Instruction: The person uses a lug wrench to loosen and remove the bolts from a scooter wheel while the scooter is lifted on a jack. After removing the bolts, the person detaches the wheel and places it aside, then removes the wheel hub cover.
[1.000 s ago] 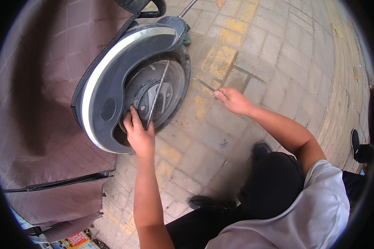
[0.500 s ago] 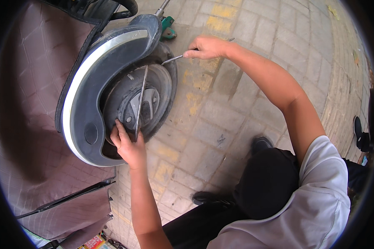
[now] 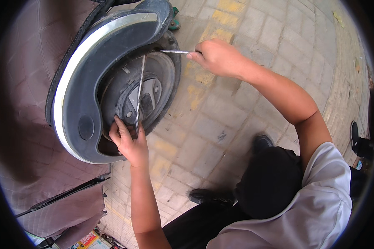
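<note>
A small vehicle wheel, its dark tyre (image 3: 175,81) around a grey rim with a silver-and-dark hub (image 3: 147,99), sits partly under a grey fender (image 3: 81,89) with a white edge band. My left hand (image 3: 131,145) is at the wheel's lower side, fingers against the rim, closed around the lower end of a ridged metal tyre lever (image 3: 140,91). That lever lies across the wheel face, its upper end at the tyre's edge. My right hand (image 3: 218,58) is closed on a second metal lever (image 3: 173,52), whose tip reaches the top of the tyre; the rest is hidden in my fist.
A brown quilted cover (image 3: 29,83) hangs to the left. A green-handled tool (image 3: 175,25) lies on the paving (image 3: 212,128) beyond the wheel. At the lower left are colourful printed items (image 3: 89,240). A bystander's dark shoe (image 3: 354,130) shows at far right.
My right hand has turned and moved lower and right, bringing its lever from a slant to nearly level. My left hand keeps its place on the wheel. The whole view has shifted slightly.
</note>
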{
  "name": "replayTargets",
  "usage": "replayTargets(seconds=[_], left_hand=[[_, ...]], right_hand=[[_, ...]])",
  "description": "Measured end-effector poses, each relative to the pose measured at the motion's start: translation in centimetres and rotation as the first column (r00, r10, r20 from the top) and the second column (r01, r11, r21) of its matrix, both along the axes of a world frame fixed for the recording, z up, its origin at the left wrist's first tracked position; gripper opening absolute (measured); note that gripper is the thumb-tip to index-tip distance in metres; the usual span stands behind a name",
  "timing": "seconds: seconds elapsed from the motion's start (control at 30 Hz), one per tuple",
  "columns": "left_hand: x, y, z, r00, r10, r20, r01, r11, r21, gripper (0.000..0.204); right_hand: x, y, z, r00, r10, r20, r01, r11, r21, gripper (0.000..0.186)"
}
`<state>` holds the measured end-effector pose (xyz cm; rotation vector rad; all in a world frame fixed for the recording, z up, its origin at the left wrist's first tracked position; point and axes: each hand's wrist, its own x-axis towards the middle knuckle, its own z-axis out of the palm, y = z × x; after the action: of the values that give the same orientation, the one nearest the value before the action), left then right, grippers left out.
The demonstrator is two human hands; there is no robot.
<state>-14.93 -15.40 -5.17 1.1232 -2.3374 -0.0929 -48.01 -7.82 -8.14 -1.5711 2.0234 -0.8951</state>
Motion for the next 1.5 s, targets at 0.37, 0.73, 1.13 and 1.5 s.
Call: replayTargets(seconds=[0.37,0.73,1.13,1.5], left_hand=[[0.1,-0.2,0.3,0.999,-0.035,-0.015,0.035,0.999,0.006,0.071],[-0.6,0.4,2.4,0.998,-0.053,0.032,0.049,0.991,0.124,0.073],[-2.6,5.0,3.7,0.996,0.032,0.089,-0.076,0.829,0.554,0.047],[-3.4,4.0,5.8,0.932,0.143,0.333,-0.210,0.962,0.176,0.033]], right_hand=[[8.5,7.1,-1.3,-0.143,-0.293,0.945,-0.104,0.954,0.280,0.038],[16.8,-2.4,-1.6,0.597,-0.030,0.802,-0.249,0.943,0.220,0.047],[14.0,-2.2,1.8,-0.114,-0.068,0.991,-0.554,0.832,-0.007,0.022],[13.7,-2.4,3.0,0.338,0.003,0.941,-0.494,0.852,0.175,0.054]])
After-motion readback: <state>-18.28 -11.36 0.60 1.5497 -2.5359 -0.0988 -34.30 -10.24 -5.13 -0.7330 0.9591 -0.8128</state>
